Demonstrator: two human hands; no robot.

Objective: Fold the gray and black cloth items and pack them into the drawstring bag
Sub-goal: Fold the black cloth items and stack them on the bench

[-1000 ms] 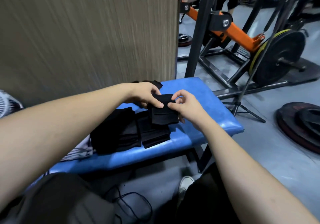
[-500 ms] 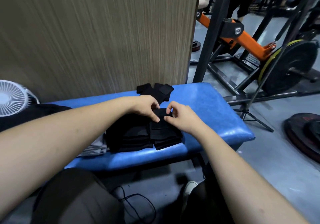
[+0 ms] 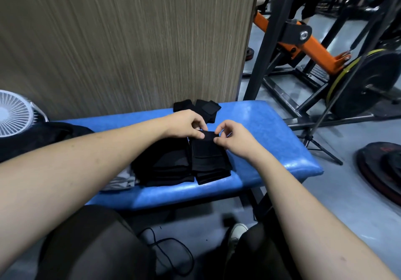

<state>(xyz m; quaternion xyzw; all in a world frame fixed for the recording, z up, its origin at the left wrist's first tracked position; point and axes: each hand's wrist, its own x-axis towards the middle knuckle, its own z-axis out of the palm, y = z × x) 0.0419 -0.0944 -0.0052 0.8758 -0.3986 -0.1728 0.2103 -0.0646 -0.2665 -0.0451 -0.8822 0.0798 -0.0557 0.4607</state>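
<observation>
Now my left hand [image 3: 186,123] and right hand [image 3: 235,137] are pinching the far edge of the black cloth [image 3: 208,156], frame centre, on the blue bench [image 3: 271,127].

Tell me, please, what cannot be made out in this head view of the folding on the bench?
- Drawstring bag: cannot be identified; a dark mass at the left is partly cut off by the left arm.
- Gray cloth: mostly hidden under the black stack and the arm.
- Black cloth pinched by left hand and right hand: fold count unreadable, black on black.

Matt black cloth [image 3: 208,156], glossy blue bench [image 3: 271,132]
</observation>
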